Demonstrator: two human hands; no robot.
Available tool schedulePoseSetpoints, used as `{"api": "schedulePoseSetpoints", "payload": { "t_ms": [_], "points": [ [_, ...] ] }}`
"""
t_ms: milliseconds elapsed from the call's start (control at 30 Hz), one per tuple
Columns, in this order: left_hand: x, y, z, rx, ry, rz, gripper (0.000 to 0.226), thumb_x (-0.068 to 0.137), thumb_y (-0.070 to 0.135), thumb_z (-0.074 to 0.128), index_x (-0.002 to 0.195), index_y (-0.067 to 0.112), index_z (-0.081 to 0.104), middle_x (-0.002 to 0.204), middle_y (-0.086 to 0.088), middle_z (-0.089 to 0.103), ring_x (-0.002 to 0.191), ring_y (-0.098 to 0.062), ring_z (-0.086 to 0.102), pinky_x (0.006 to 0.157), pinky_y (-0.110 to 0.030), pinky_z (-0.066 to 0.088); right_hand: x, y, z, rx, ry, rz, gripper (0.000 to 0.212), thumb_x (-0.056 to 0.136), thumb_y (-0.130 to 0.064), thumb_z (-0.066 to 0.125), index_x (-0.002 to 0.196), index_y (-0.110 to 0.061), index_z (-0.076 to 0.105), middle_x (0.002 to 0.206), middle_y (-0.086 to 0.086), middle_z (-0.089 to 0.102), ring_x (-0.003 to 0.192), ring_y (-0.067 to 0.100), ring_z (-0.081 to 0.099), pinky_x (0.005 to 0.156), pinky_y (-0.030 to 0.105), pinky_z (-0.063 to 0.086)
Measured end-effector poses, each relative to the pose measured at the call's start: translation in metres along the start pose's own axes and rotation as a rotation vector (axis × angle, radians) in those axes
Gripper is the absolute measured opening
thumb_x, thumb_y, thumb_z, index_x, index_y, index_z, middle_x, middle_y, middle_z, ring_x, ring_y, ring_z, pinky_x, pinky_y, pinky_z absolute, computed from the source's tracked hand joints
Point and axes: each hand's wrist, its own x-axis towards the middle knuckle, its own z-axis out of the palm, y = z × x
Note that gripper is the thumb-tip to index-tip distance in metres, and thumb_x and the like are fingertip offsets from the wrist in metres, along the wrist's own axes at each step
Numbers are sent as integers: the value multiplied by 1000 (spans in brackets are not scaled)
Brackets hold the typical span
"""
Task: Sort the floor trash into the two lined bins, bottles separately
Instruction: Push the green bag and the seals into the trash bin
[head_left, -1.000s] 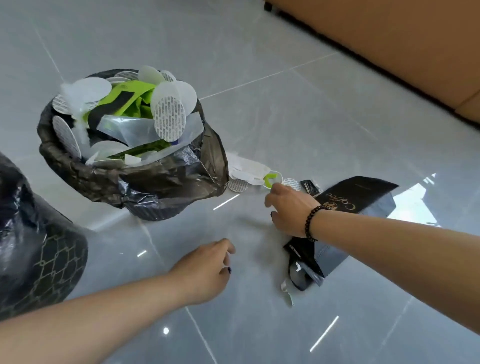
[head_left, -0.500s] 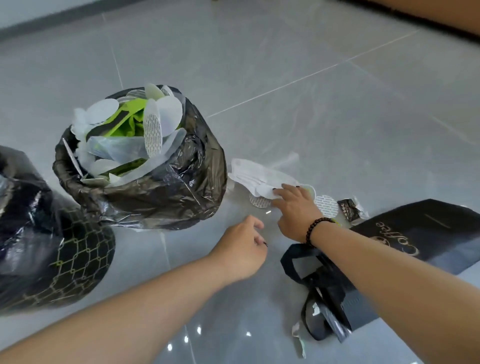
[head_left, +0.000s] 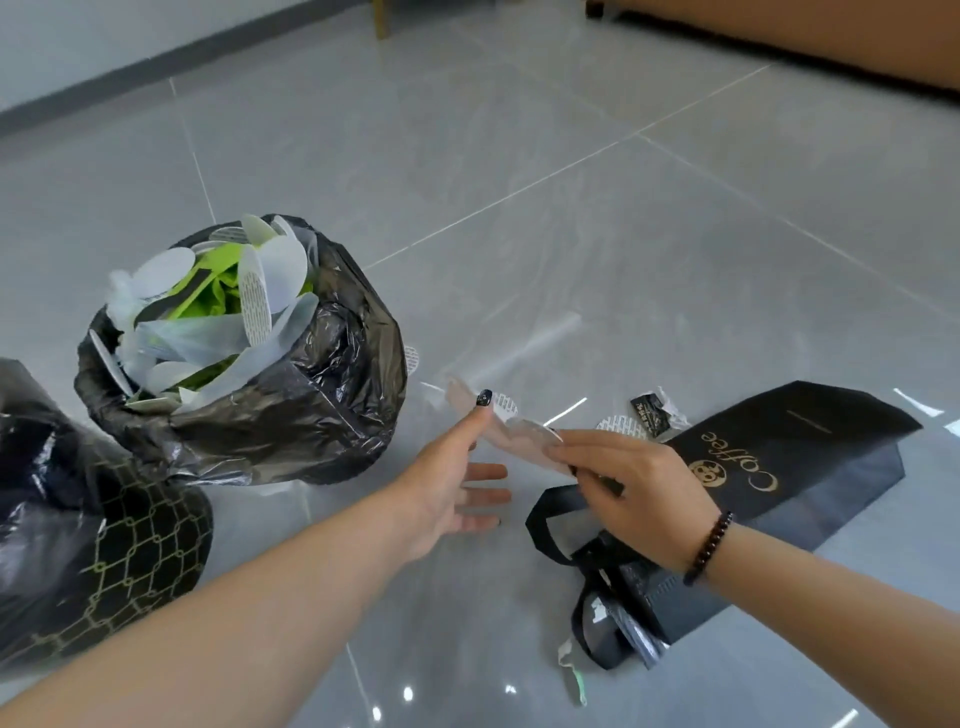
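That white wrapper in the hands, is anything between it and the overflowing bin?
Nothing visible blocks it. The crumpled white wrapper, pinched by the right hand with the left hand touching it, has only bare floor toward the heaped black-lined bin.

Person, two forearms and hands in view, seen from above.

Left hand (head_left: 447, 483): bare, no ring or watch showing. Thumbnail painted dark, near black, with a faint speckled sheen. Another fingertip shows a sliver of the same dark polish. Forearm bare to the frame edge; no sleeve visible.

Right hand (head_left: 631, 488): bare, no rings visible; nails turned out of sight. At the wrist, a beaded bracelet (head_left: 709, 548): one strand of small round beads, dark brown to black, glossy, sitting snug. Forearm bare to the frame edge; no sleeve visible.
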Motion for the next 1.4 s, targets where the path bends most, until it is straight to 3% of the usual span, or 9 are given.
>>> {"api": "schedulePoseSetpoints", "payload": {
  "t_ms": [133, 200, 333, 633, 767, 1000, 1200, 1300, 1400],
  "points": [
    [-17, 6, 1, 46, 11, 23, 49, 89, 55, 55, 109, 10, 61, 102, -12, 71, 84, -29, 73, 71, -38, 58, -9, -27, -16, -20, -64, -165, 26, 82, -12, 59, 102, -20, 73, 117, -10, 66, 89, 11, 70, 68, 30, 59],
    [-27, 8, 1, 74, 80, 105, 26, 95, 29, 55, 111, 9, 60, 89, -9, 73, 70, -23, 73, 60, -32, 57, -11, -41, -23, 112, -15, -34, 12, 80, -22, 62, 85, -15, 71, 108, -14, 67, 85, 9, 69, 64, 29, 58],
    [-57, 20, 6, 227, -25, 185, 18, 94, 11, 50, 104, 11, 65, 88, -10, 74, 71, -21, 71, 60, -31, 58, -6, -77, -39, 355, 13, 402, 32, 70, -37, 71, 72, -13, 50, 90, -4, 71, 80, 10, 71, 56, 40, 59],
    [-87, 71, -7, 459, -222, 427, 27, 89, 8, 45, 110, 8, 62, 105, -17, 69, 92, -32, 69, 71, -43, 61, 41, -139, -88, 271, 35, 675, 28, 87, -2, 60, 93, -29, 54, 97, 2, 67, 64, 10, 71, 56, 27, 57],
    [-80, 78, -35, 472, -310, 370, 20, 89, 7, 46, 105, 8, 59, 94, -10, 64, 84, -27, 67, 70, -38, 61, 95, -181, -92, 89, 51, 590, 52, 88, -3, 59, 118, -44, 51, 97, 1, 68, 66, 13, 72, 64, 39, 60],
    [-72, 30, -81, 401, -419, 296, 19, 86, 5, 56, 102, 12, 61, 101, -10, 65, 82, -21, 64, 74, -41, 60, 213, -253, -25, 46, -200, 436, 30, 90, -9, 58, 118, -18, 54, 88, -2, 60, 45, 10, 64, 43, 22, 51],
    [-43, -4, -139, 441, -342, 245, 18, 85, 7, 58, 93, 23, 62, 99, 0, 70, 89, -13, 67, 74, -26, 58, 247, -249, 25, -403, -441, 38, 43, 93, -24, 55, 135, -25, 47, 104, -2, 62, 79, 12, 59, 68, 19, 45],
    [-39, -19, -164, 445, -252, 163, 20, 86, 13, 60, 102, 24, 62, 103, 4, 69, 93, -10, 66, 71, -20, 55, 257, -233, 29, -418, -375, -127, 51, 93, -30, 58, 140, -20, 43, 111, 4, 59, 81, 11, 51, 86, 27, 45],
    [-39, -26, -176, 448, -183, 109, 22, 85, 18, 62, 106, 26, 62, 99, 8, 68, 84, -6, 64, 64, -16, 53, 274, -204, 16, -326, -134, -247, 47, 91, -27, 61, 135, -17, 49, 96, 3, 59, 61, -7, 41, 74, 20, 40]
  ]
}}
